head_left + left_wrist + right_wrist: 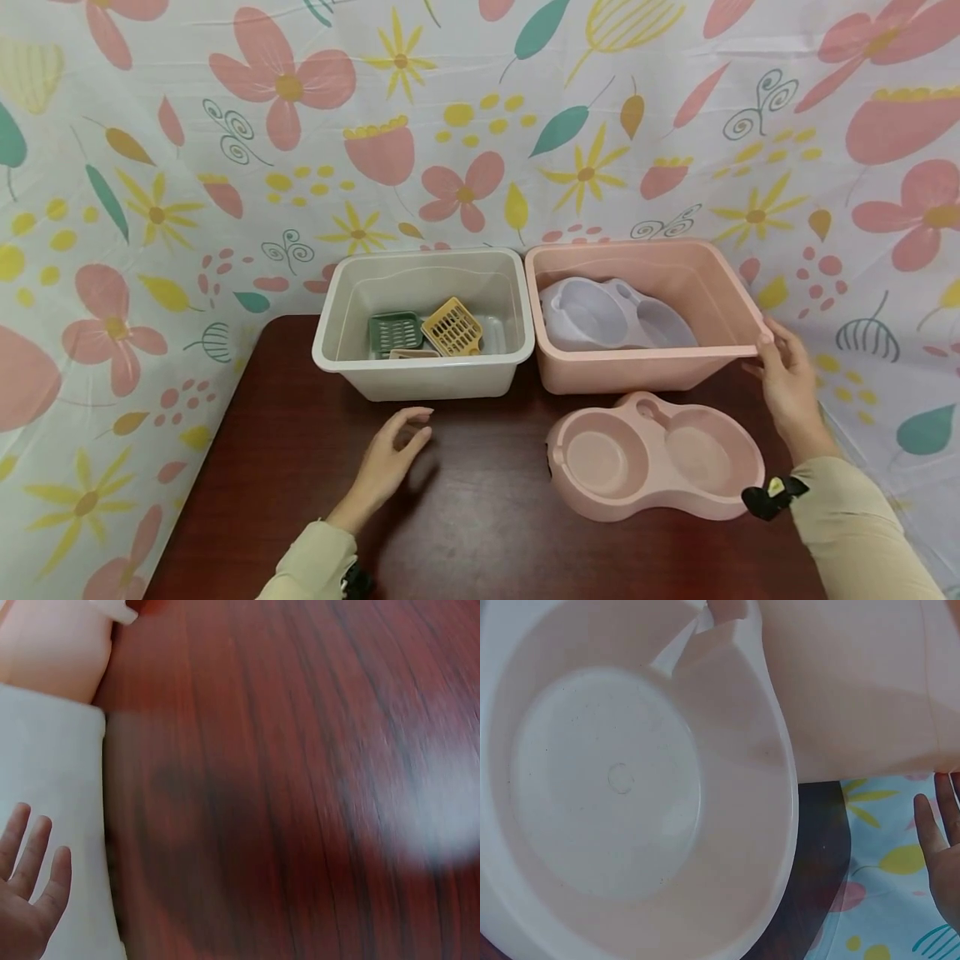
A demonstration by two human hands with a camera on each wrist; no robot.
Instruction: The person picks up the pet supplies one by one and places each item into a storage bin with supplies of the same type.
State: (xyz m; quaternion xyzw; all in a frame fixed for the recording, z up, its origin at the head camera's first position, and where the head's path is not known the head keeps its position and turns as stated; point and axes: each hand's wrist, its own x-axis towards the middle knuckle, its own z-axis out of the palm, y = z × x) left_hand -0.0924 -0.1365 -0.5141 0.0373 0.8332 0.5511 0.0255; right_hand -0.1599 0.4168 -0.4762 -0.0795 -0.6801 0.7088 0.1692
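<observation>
My right hand (pixel 791 387) holds the front right corner of a pink plastic bin (pixel 652 371), its fingers at the rim. In the right wrist view, straight fingertips meet the bin's side at the right edge. Inside this bin lies a pale lavender double pet bowl (pixel 596 312). A pink double pet bowl (pixel 660 467) sits on the table just in front of it. My left hand (pixel 386 458) holds nothing, fingers loosely bent, in front of a cream-white bin (pixel 431 383). That bin contains a green slotted litter scoop (pixel 395 332) and a yellow one (pixel 453 327).
Both bins stand side by side at the back of a dark red-brown wooden table (pixel 465 533). A flower-printed cloth (pixel 465 125) hangs close behind them and along both sides. Part of a beige item (pixel 412 353) shows low in the cream-white bin.
</observation>
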